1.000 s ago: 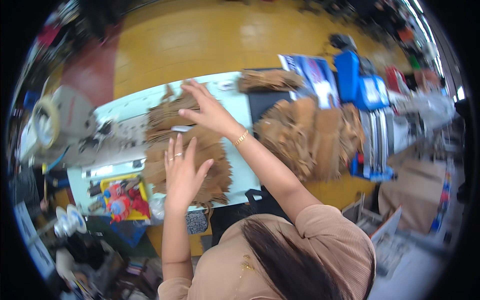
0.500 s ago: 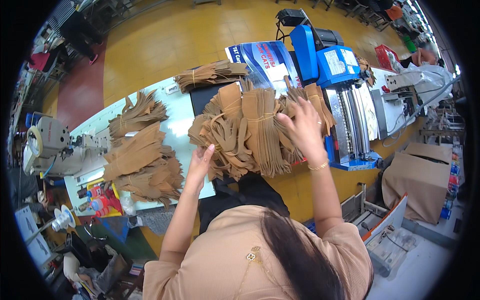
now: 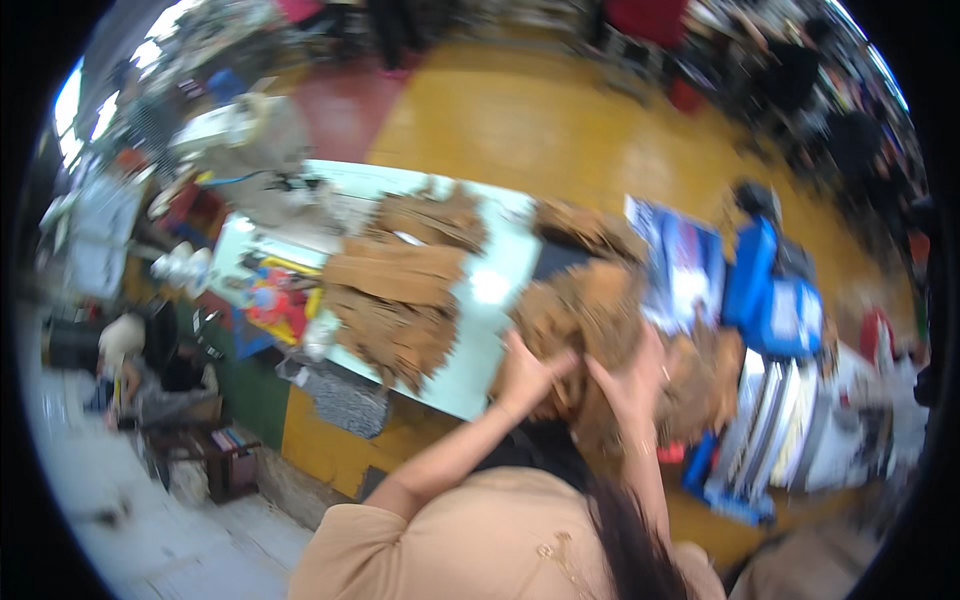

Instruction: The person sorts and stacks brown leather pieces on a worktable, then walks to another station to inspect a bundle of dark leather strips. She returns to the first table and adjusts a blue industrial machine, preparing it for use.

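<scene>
Near the table's front edge, my left hand (image 3: 530, 378) and my right hand (image 3: 632, 385) are both on a bundle of thin brown strips (image 3: 606, 300). My thumbs point toward each other across its near side, and my fingers curl around the outer sides, partly hidden and blurred. More brown strips (image 3: 705, 375) lie to the right of my right hand. Another brown bundle (image 3: 588, 226) rests farther back, beyond the one I hold. On the left of the pale table (image 3: 492, 290) are several more bundles (image 3: 395, 275), piled together.
A blue machine with metal rollers (image 3: 790, 310) stands at the right, beside a blue and white printed sheet (image 3: 685, 255). To the left is a sewing machine (image 3: 255, 140), with red and yellow items (image 3: 280, 305) nearby. A grey cloth (image 3: 345, 398) hangs at the front edge.
The view has swung right and blurred, so the table appears farther left and lower. My right hand has come from the right-hand strips to the bundle beside my left hand.
</scene>
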Demonstrator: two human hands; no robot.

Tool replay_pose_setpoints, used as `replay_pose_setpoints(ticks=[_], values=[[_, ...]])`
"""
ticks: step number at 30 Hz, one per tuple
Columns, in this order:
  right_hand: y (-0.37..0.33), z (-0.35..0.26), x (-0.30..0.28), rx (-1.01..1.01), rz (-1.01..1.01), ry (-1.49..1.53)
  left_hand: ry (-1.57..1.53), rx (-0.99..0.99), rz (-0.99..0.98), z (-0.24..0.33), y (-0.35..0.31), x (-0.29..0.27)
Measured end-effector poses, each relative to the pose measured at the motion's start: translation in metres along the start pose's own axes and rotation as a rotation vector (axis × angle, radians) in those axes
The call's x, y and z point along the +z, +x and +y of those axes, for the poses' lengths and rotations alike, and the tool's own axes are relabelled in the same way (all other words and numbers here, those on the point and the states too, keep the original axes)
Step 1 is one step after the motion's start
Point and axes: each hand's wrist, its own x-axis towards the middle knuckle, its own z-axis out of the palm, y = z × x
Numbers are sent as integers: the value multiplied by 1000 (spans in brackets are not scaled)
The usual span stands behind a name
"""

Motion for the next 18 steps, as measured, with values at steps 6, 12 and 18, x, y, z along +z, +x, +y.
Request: replay_pose_setpoints(ticks=[6, 12, 18], values=[[-28, 6, -25, 142, -64, 576, -82, 86, -56, 7, -33, -32], [-7, -35, -52, -106, -87, 711, -669, 9, 16, 33, -55, -106], [119, -157, -41, -466, -489, 816, -1103, 30, 275, 38, -28, -212]])
